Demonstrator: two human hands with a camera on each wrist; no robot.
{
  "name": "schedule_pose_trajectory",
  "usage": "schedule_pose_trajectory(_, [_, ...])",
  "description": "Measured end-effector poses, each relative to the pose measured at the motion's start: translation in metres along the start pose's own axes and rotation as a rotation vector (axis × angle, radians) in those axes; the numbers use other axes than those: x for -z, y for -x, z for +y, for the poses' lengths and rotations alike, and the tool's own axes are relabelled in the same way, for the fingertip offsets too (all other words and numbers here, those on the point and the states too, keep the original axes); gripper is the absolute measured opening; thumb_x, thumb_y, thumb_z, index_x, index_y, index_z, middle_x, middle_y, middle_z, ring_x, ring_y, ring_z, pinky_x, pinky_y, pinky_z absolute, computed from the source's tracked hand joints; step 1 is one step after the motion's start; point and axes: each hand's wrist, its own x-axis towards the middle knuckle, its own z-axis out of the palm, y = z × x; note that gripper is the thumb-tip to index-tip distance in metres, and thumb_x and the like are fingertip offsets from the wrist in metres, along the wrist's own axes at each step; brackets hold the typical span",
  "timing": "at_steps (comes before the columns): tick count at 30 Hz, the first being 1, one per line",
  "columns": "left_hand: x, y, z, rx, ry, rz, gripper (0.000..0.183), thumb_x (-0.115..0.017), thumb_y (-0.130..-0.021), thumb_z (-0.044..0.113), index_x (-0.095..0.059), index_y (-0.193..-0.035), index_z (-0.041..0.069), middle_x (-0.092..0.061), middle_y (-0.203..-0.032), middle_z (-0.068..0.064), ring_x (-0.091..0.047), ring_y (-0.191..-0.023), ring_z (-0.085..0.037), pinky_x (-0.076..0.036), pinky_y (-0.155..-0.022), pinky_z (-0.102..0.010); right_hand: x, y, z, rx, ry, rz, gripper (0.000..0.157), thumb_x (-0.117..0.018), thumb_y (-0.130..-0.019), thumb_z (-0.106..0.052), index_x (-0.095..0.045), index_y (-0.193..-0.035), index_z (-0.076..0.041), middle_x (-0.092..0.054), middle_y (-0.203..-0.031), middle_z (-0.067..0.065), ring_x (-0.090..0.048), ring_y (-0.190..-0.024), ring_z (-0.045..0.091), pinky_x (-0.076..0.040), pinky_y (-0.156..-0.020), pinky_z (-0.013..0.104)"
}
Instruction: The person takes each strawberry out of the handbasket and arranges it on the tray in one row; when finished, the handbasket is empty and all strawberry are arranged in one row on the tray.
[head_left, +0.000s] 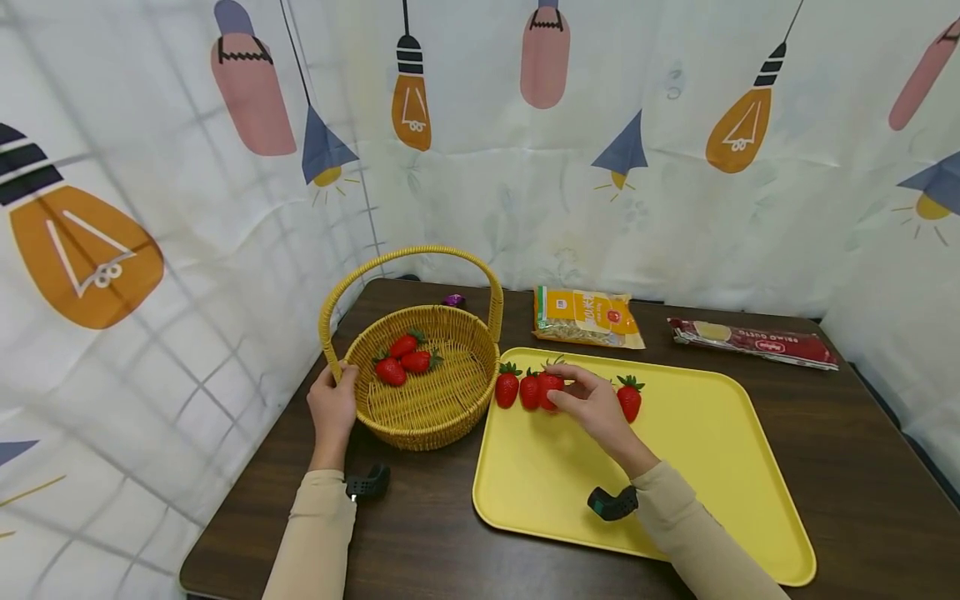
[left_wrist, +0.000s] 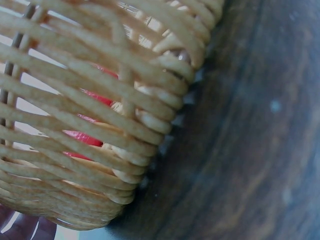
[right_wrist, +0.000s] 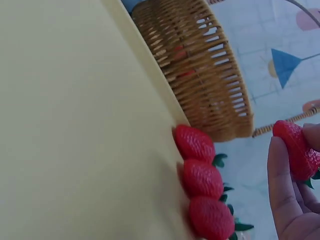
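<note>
My left hand (head_left: 332, 408) grips the left side of a yellow wicker basket (head_left: 420, 437), by its rim where the tall handle rises. Several red strawberries (head_left: 391, 372) lie inside the basket, glimpsed through its weave in the left wrist view. Between thumb and fingers my right hand (head_left: 600, 412) pinches a strawberry (right_wrist: 295, 150), held above the left part of a yellow tray (head_left: 675, 467). Beside it, strawberries (head_left: 507, 387) sit in a row along the tray's edge; the right wrist view shows three (right_wrist: 202, 179). Another strawberry (head_left: 628, 398) lies right of my fingers.
Behind the tray lies an orange-and-yellow food packet (head_left: 588, 317), with a dark red packet (head_left: 753, 342) to its right. A small purple wrapped item (head_left: 453, 300) is behind the basket. A patterned curtain (head_left: 495, 192) encloses the dark wooden table (head_left: 420, 533).
</note>
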Motion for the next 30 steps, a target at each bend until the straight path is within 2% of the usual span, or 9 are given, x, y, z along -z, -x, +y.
schedule_pose_trajectory(6, [0.000, 0.000, 0.000, -0.007, 0.003, 0.007, 0.023, -0.057, -0.097, 0.029, -0.064, -0.100, 0.007, -0.054, -0.083, -0.005, -0.045, -0.063, -0.012, -0.038, -0.057, -0.025, 0.018, 0.008, 0.006, -0.003, 0.025, 0.023, 0.041, -0.071, -0.090, -0.015, -0.061, -0.129, -0.006, -0.056, -0.132, 0.014, -0.063, -0.094, 0.023, -0.055, -0.076, 0.029])
schedule_pose_trajectory(12, [0.000, 0.001, -0.001, 0.003, -0.002, 0.001, 0.025, -0.056, -0.097, 0.030, -0.064, -0.100, 0.007, -0.056, -0.087, -0.007, -0.046, -0.065, -0.013, -0.038, -0.059, -0.026, 0.037, 0.013, 0.012, -0.044, 0.019, 0.081, 0.043, -0.070, -0.091, -0.015, -0.059, -0.131, -0.004, -0.056, -0.131, 0.018, -0.065, -0.094, 0.011, -0.056, -0.077, 0.030])
schedule_pose_trajectory(16, [0.000, 0.001, -0.001, 0.004, 0.000, 0.002, 0.024, -0.056, -0.097, 0.030, -0.064, -0.100, 0.007, -0.056, -0.087, -0.007, -0.046, -0.065, -0.012, -0.038, -0.059, -0.025, 0.049, 0.016, 0.014, -0.050, -0.001, 0.125, 0.044, -0.069, -0.091, -0.014, -0.057, -0.132, -0.001, -0.056, -0.129, 0.020, -0.066, -0.095, 0.010, -0.056, -0.078, 0.030])
schedule_pose_trajectory(24, [0.000, 0.001, 0.001, 0.008, 0.002, 0.003, 0.024, -0.057, -0.097, 0.031, -0.065, -0.098, 0.008, -0.055, -0.082, -0.004, -0.045, -0.062, -0.011, -0.038, -0.058, -0.026, 0.072, 0.021, 0.017, -0.045, 0.021, 0.234, 0.043, -0.065, -0.095, -0.018, -0.055, -0.131, 0.003, -0.060, -0.118, 0.001, -0.061, -0.095, 0.010, -0.055, -0.075, 0.024])
schedule_pose_trajectory(30, [0.000, 0.000, 0.000, 0.013, 0.015, 0.002, 0.023, -0.058, -0.096, 0.030, -0.065, -0.097, 0.008, -0.054, -0.080, -0.002, -0.045, -0.062, -0.011, -0.038, -0.059, -0.027, 0.091, 0.028, 0.020, -0.045, -0.018, 0.307, 0.045, -0.064, -0.096, -0.018, -0.053, -0.132, 0.005, -0.060, -0.114, -0.007, -0.062, -0.093, 0.007, -0.054, -0.074, 0.022])
